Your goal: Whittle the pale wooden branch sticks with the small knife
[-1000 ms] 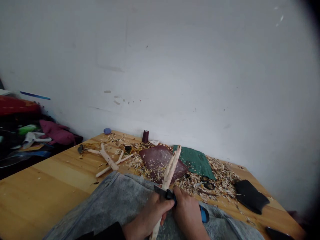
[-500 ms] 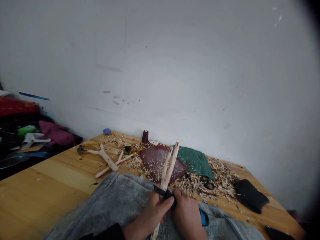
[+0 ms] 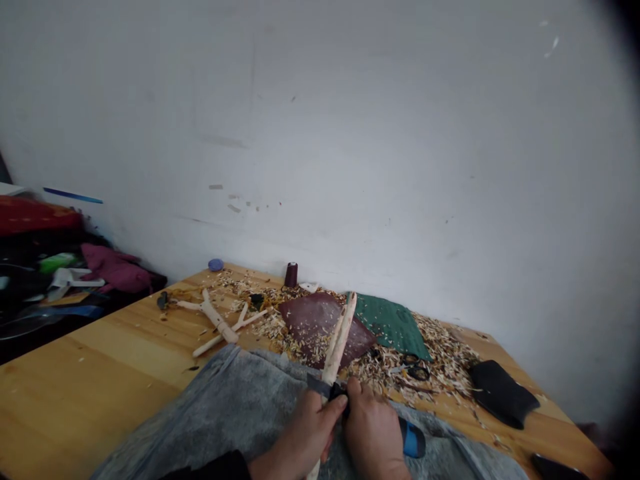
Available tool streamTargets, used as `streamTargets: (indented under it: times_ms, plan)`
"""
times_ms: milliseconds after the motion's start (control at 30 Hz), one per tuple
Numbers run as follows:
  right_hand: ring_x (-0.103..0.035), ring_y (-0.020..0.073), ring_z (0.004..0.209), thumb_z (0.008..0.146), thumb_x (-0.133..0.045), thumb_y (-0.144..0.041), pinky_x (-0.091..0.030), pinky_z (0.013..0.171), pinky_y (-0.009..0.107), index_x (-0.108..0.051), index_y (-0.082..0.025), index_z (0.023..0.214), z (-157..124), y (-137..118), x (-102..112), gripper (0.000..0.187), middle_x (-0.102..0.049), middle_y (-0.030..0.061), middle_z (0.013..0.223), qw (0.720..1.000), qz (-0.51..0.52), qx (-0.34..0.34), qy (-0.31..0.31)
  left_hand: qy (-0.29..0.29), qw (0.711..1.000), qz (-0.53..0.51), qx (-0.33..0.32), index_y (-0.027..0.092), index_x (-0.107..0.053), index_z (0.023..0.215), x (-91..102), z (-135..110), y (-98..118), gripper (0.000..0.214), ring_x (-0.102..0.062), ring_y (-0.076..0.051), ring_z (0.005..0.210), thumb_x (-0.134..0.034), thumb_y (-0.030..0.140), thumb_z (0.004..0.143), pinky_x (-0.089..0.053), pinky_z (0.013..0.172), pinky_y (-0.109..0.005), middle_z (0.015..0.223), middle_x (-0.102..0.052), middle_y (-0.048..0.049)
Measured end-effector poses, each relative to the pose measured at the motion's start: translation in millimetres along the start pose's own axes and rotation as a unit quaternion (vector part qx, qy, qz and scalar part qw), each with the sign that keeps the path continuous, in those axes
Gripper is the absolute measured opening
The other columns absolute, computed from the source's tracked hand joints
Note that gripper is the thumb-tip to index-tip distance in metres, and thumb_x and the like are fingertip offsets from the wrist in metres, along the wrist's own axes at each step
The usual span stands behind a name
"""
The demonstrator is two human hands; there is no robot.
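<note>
A pale, peeled forked branch (image 3: 336, 350) stands tilted in front of me, its lower end passing down through my left hand (image 3: 311, 427). That hand is closed around the wood, its thumb pressed near the back of a dark knife blade (image 3: 319, 384). The blade lies across the branch just above the fingers. In my right hand (image 3: 373, 427) is the knife's blue and black handle (image 3: 413, 439), its butt sticking out to the right. Grey cloth (image 3: 240, 393) is spread beneath both hands.
Wood shavings (image 3: 440, 353) litter the wooden table (image 3: 95, 380). On it lie a maroon sheet (image 3: 310, 320), a green sheet (image 3: 393, 327), scissors (image 3: 417, 372), a black pad (image 3: 505, 393), other peeled branches (image 3: 215, 319) and a thread spool (image 3: 291, 275). A white wall (image 3: 350, 133) rises behind.
The branch has turned a little, so its two prongs now overlap. The knife handle's butt has shifted slightly to the right. Both hands keep their hold.
</note>
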State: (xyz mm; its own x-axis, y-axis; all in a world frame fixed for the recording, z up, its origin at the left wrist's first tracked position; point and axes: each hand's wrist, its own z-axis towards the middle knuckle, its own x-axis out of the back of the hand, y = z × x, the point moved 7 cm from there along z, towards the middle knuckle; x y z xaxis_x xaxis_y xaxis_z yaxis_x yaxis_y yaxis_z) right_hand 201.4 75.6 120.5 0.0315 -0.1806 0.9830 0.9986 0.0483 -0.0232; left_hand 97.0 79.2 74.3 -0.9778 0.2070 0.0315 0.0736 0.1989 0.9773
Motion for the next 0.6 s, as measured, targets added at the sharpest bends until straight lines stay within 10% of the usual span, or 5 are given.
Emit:
streamTargets:
  times_ms: [600]
  plan:
    - [-0.069, 0.0225, 0.078, 0.089, -0.047, -0.002, -0.045, 0.072, 0.033, -0.062, -0.021, 0.092, -6.9, -9.7, 1.9, 0.025, -0.069, 0.0058, 0.083, 0.99, -0.076, 0.014, 0.122, 0.029, 0.998, 0.052, -0.002, 0.025, -0.037, 0.042, 4.4, -6.6, 11.3, 0.063, -0.031, -0.009, 0.025, -0.06, 0.067, 0.083, -0.018, 0.033, -0.024, 0.027, -0.033, 0.0052]
